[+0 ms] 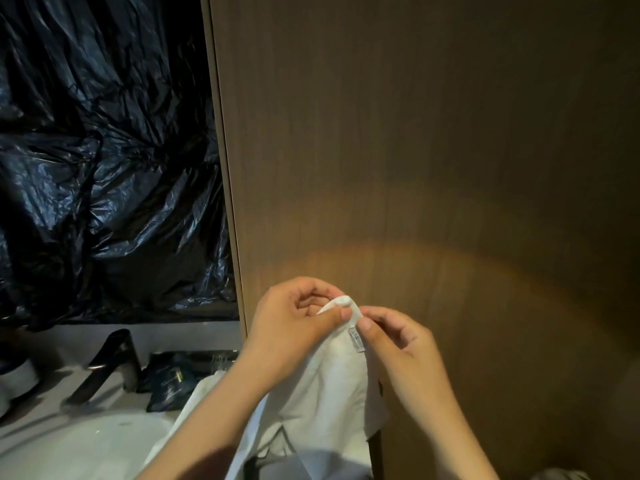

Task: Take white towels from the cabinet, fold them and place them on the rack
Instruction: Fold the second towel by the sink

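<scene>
Both hands, the left hand (pixel 294 318) and right hand (pixel 394 341), meet pinching the white towel (pixel 329 386) at its top corner, so its length hangs straight down between them, beside the counter (pixel 52 407).

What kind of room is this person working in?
Probably a bathroom: a white washbasin with a dark faucet sits left of a tall wooden panel, plus a white towel.
</scene>
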The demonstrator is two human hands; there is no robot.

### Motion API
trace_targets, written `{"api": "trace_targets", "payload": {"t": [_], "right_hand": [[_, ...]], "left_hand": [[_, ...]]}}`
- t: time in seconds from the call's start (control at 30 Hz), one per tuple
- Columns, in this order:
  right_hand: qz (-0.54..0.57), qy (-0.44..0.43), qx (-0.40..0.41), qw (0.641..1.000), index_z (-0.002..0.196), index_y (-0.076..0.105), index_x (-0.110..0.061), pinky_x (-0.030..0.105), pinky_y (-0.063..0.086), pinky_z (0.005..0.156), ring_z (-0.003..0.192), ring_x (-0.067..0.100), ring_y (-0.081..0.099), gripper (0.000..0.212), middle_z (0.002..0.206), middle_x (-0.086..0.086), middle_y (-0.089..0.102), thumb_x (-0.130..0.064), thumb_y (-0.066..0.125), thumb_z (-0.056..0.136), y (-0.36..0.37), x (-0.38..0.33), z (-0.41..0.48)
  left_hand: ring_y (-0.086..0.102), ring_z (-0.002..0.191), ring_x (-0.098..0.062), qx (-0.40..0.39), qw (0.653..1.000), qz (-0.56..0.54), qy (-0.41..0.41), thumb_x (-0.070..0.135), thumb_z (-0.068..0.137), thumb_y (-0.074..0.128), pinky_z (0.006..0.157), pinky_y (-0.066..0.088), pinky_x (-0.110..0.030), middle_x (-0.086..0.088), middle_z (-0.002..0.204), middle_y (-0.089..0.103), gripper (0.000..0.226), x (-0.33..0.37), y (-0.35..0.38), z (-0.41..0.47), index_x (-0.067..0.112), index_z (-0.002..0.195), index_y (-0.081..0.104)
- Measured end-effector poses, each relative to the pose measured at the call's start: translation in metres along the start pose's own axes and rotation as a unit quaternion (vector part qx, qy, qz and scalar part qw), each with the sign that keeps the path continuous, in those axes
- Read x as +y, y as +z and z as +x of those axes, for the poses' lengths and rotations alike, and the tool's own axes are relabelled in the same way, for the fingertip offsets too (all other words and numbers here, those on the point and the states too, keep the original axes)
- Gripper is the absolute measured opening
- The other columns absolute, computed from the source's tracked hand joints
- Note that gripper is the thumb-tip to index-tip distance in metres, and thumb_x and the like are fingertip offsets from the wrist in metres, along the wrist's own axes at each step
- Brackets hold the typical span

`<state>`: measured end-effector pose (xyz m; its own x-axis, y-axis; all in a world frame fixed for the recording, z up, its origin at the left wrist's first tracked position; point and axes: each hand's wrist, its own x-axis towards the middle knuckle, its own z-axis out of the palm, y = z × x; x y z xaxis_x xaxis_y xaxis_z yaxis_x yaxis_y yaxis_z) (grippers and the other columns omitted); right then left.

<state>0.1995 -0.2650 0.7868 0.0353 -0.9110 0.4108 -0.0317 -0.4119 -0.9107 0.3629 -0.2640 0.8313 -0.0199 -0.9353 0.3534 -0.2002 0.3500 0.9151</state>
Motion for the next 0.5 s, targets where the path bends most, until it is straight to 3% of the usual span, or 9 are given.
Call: {"api": "trace_targets", "payload": {"t": [0.17,0.33,0.5], "right_hand": [[-0.033,0.012,0.005,0.999,0.086,0.072,-0.020,0.021,0.049,0.064,0.072,0.012,0.064,0.015,0.080,0.000,0.071,-0.020,0.059,0.094,-0.002,0.010,-0.010],[-0.003,0.026,-0.019,0.999,0.080,0.068,-0.022,0.015,0.046,0.058,0.064,0.004,0.057,0.019,0.072,-0.006,0.065,-0.033,0.058,0.092,0.003,0.009,-0.017],[0.016,0.020,-0.029,0.999,0.081,0.070,-0.018,0.022,0.047,0.059,0.066,0.008,0.058,0.022,0.071,-0.001,0.066,-0.038,0.066,0.089,0.011,0.003,-0.017]], "left_hand": [[0.067,0.071,-0.011,0.006,1.000,0.010,-0.021,0.013,0.074,0.082,0.069,0.056,-0.021,0.004,0.079,0.073,0.017,-0.014,0.003,-0.026,0.023,0.086,0.074],[0.057,0.055,-0.002,0.048,0.997,0.008,-0.060,0.012,0.070,0.083,0.057,0.049,-0.013,0.002,0.068,0.070,0.014,-0.024,0.002,-0.048,0.021,0.076,0.074],[0.056,0.058,-0.006,0.041,0.999,0.009,-0.018,0.008,0.072,0.082,0.059,0.048,-0.016,0.002,0.064,0.065,0.023,-0.022,0.000,-0.051,0.020,0.079,0.065]]}}
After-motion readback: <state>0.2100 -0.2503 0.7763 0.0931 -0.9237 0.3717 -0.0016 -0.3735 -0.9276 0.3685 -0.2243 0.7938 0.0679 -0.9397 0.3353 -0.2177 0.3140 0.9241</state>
